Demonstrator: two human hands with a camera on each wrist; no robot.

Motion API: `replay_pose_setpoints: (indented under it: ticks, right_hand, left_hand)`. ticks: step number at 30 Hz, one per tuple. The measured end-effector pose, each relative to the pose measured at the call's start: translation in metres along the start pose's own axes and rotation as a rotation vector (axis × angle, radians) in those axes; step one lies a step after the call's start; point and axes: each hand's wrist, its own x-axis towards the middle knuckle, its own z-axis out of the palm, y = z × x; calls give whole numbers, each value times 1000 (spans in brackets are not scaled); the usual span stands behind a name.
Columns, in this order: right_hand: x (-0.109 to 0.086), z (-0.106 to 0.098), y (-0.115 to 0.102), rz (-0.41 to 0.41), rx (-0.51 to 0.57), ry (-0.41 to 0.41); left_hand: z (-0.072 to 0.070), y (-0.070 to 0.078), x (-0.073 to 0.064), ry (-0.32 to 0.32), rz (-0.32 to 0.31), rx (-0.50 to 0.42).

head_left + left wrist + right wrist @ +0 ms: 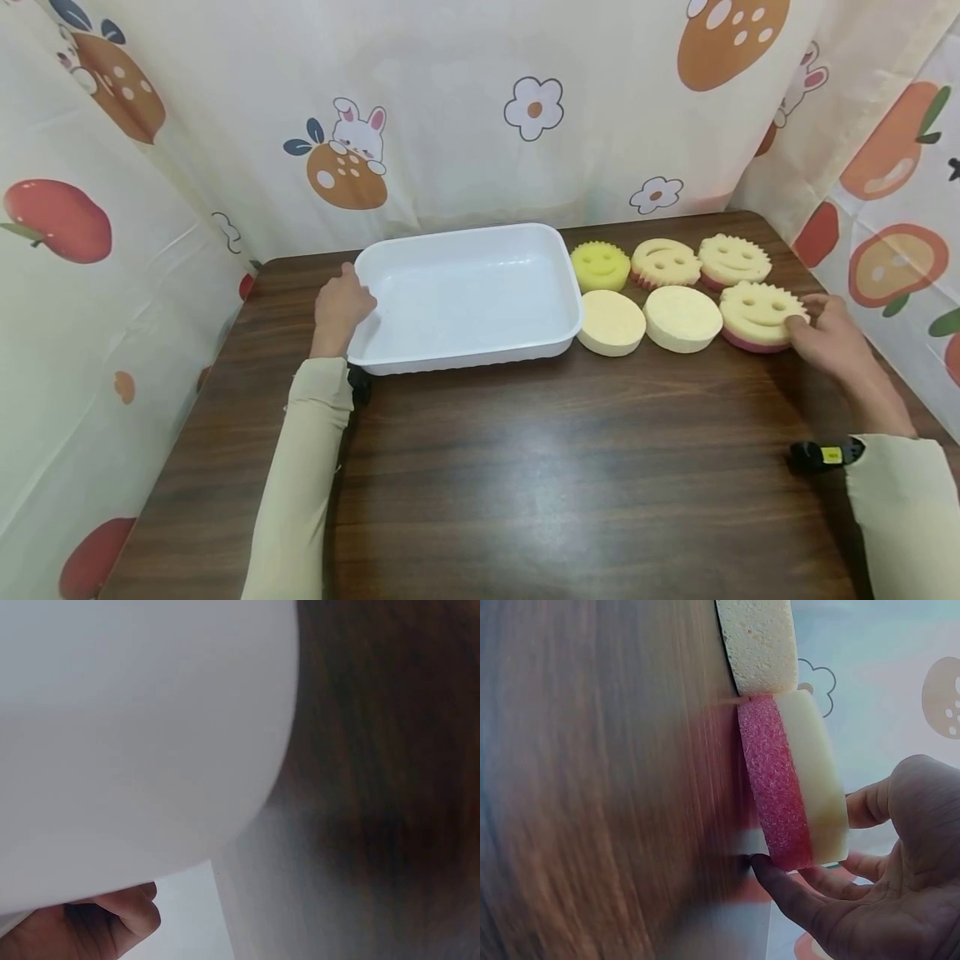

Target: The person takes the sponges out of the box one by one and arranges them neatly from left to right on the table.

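A white rectangular tray (pixel 463 304) lies on the table, its inside bare. At its left rim my left hand (pixel 342 305) grips the edge; in the left wrist view curled fingers (pixel 127 915) show against the tray's wall (pixel 150 787). Far to the right, my right hand (pixel 832 337) pinches a round smiley sponge (pixel 761 315) by its right edge, thumb on the cream face. The right wrist view shows this sponge's pink layer (pixel 776 784) tilted slightly off the table at the fingers' end, beside a plain cream sponge (pixel 761 645).
Right of the tray, a yellow smiley sponge (pixel 600 266) and two cream-and-pink smiley sponges, one upside down (pixel 665 263) and one upright (pixel 734 260), form the back row. Two plain round sponges (pixel 611 323) sit in front. A printed curtain (pixel 450 108) borders the brown table (pixel 525 475).
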Motion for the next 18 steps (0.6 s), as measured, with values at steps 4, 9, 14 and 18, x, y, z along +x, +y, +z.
replay_pose_setpoints:
  ticks: [4,9,14,18]
  right_hand:
    - [0,2,-1,-7,-3,9]
    - [1,4,-2,-44,-3,35]
    - [1,5,-4,-33,-1,34]
    - [0,6,-5,-10,0,35]
  left_hand:
    - [1,0,1,5,3,2]
    - [1,-1,1,3,9,2]
    - [1,-1,2,-1,8,8]
    - [0,-1,2,-11,12,8]
